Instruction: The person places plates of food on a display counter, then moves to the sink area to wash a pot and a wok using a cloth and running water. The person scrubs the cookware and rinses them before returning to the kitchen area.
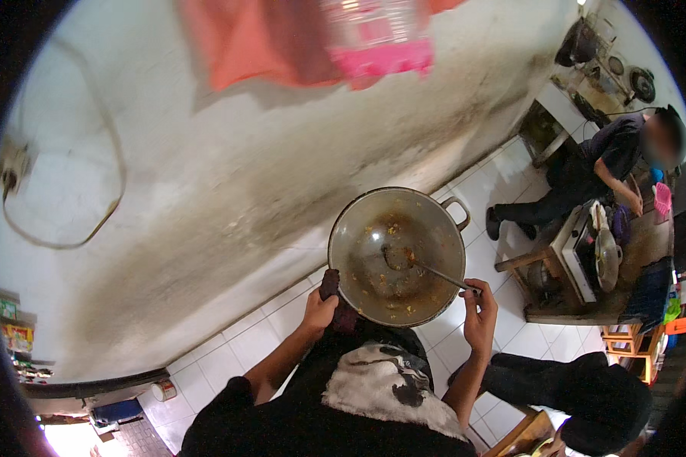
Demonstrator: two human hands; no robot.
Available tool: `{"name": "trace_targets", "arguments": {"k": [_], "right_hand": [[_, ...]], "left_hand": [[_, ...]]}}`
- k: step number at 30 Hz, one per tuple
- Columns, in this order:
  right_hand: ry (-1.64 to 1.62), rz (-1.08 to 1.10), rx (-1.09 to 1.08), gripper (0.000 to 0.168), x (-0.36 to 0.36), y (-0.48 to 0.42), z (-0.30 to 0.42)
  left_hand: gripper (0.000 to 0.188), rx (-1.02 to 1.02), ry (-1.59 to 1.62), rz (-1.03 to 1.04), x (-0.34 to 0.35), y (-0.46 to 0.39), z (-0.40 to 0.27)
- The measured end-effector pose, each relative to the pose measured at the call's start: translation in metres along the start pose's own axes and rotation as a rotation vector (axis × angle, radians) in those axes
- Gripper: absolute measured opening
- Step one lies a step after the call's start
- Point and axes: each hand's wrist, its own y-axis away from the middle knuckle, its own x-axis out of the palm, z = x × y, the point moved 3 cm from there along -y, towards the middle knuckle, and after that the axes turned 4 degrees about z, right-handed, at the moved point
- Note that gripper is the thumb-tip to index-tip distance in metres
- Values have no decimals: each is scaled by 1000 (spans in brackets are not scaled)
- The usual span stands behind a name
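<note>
A large metal wok [366,228] with loop handles is held out before me, with bits of yellowish food scattered over its inside. My left hand [320,308] grips its near left side through a dark cloth [330,284]. In my right hand [480,320], at the right rim, is the handle end of a metal spatula or ladle [443,277]; its head rests in the bottom of the wok with some orange-brown food on it. The wok's other handle [457,213] sticks out at the upper right, untouched.
A stained wall [206,188] runs along the left. On the right, a person [600,154] bends over a counter with a stove [574,257] and another pan [607,260]. A second person [583,394] is at the lower right, beside a wooden piece of furniture [523,437]. Red and pink items hang above.
</note>
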Motion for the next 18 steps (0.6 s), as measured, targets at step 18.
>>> {"name": "trace_targets", "arguments": {"k": [18], "right_hand": [[35, -189, 112, 14, -225, -364, -130]], "left_hand": [[26, 41, 117, 156, 339, -275, -154]]}}
